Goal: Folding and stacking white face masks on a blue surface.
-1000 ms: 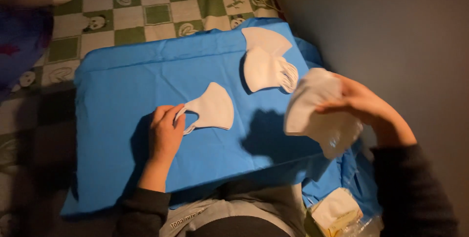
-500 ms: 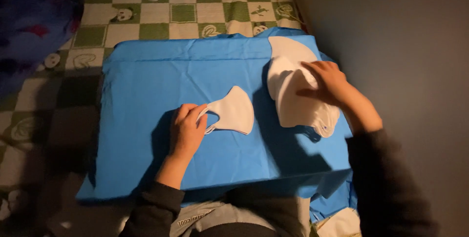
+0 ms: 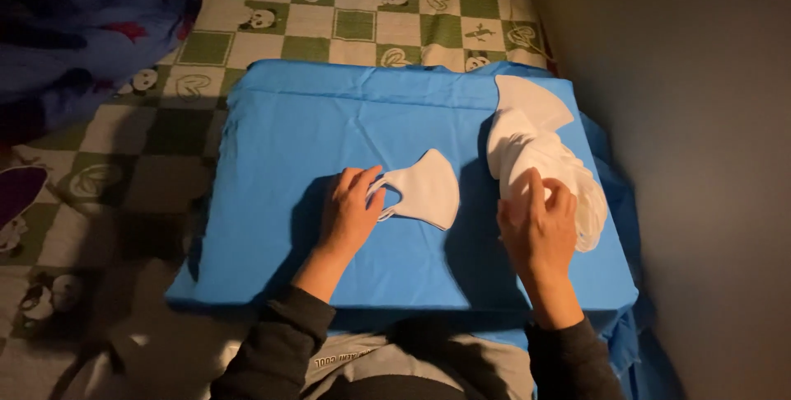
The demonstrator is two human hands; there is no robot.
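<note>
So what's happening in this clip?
A person is working with white face masks on a blue cloth. The left hand rests on the ear-loop end of a single mask lying flat. The right hand presses on a stack of masks at the cloth's right side.

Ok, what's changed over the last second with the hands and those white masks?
The right hand, which held a bundle of white masks lifted off to the right, has brought it down onto the stack of masks and now rests on it. The left hand stays at the ear loop of the single mask on the blue cloth.
</note>
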